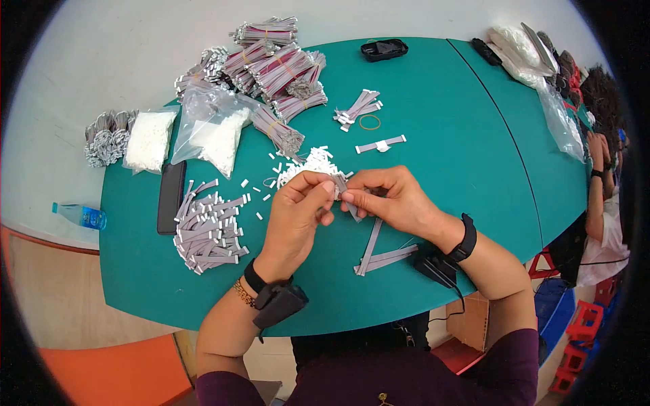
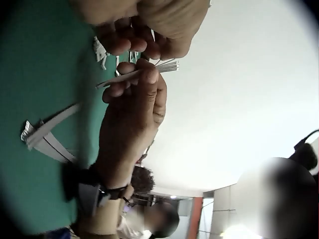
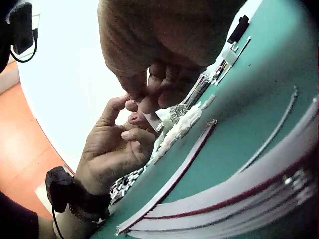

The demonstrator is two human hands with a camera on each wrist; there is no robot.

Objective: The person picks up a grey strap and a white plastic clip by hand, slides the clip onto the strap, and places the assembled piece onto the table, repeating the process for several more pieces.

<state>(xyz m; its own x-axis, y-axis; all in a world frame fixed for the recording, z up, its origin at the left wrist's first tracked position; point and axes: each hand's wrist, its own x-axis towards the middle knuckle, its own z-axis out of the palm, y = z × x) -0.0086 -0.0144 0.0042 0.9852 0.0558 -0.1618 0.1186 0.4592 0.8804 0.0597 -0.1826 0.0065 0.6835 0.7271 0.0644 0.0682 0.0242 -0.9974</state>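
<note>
Both hands meet over the table around a short flat grey ribbon cable [image 1: 353, 210]. My right hand [image 1: 399, 203] pinches the cable between thumb and fingers. My left hand [image 1: 301, 206] has its thumb and curled forefinger at the cable's upper end. In the left wrist view thin separate wires [image 2: 172, 65] fan out of the cable past the right thumb, close under the left fingers. A heap of small white connector housings [image 1: 313, 162] lies just beyond the hands. More ribbon cables [image 1: 389, 257] lie by the right wrist.
Left of the hands lies a pile of ribbon cables with white ends [image 1: 210, 230], beside a dark flat case [image 1: 170, 199]. Bags of white pieces [image 1: 149, 141] and banded cable bundles [image 1: 277, 68] stand behind. A bottle [image 1: 81, 215] lies far left. Another person's arm [image 1: 596, 189] is at right.
</note>
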